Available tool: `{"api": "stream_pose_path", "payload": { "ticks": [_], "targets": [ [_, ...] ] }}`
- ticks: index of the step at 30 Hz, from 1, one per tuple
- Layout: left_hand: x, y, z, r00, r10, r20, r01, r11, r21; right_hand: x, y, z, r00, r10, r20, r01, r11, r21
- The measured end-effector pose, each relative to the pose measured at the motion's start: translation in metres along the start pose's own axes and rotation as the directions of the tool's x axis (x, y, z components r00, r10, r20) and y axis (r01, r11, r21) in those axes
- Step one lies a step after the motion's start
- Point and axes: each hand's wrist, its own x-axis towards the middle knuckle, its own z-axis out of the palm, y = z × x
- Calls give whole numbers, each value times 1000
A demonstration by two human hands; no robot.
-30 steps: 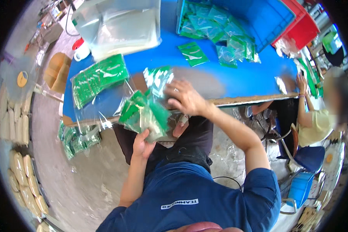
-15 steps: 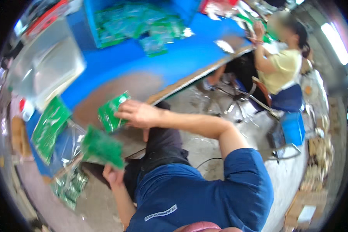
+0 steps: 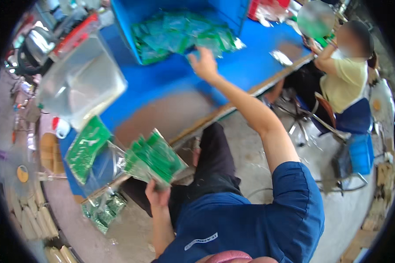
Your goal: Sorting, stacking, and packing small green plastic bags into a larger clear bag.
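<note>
My left hand (image 3: 157, 195) grips the lower edge of a clear plastic bag (image 3: 164, 179) holding several green packets (image 3: 156, 153), in front of my lap. My right hand (image 3: 203, 63) is stretched out over the table, its fingers apart at the near edge of a heap of green and clear packets (image 3: 175, 33). That heap lies in a blue bin (image 3: 126, 33) tipped toward me. Whether the fingertips touch a packet, I cannot tell.
On the blue table (image 3: 140, 87) at left are a translucent plastic tub (image 3: 81, 81) and a larger green bag (image 3: 87, 149). Another filled bag (image 3: 104, 210) hangs below the table edge. A person in a yellow shirt (image 3: 344, 83) sits at far right.
My right hand has left the green packet it held beside the bag and moved up and right to the bin. My left hand still holds the bag, now turned to show the packets.
</note>
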Motion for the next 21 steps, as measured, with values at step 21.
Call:
{"api": "stream_pose_path", "payload": {
  "ticks": [21],
  "targets": [
    [-2,19,-2,999,30,-30,-24,987,159,-37,-38,-3,660,-583,474,619,779,98]
  ]
}}
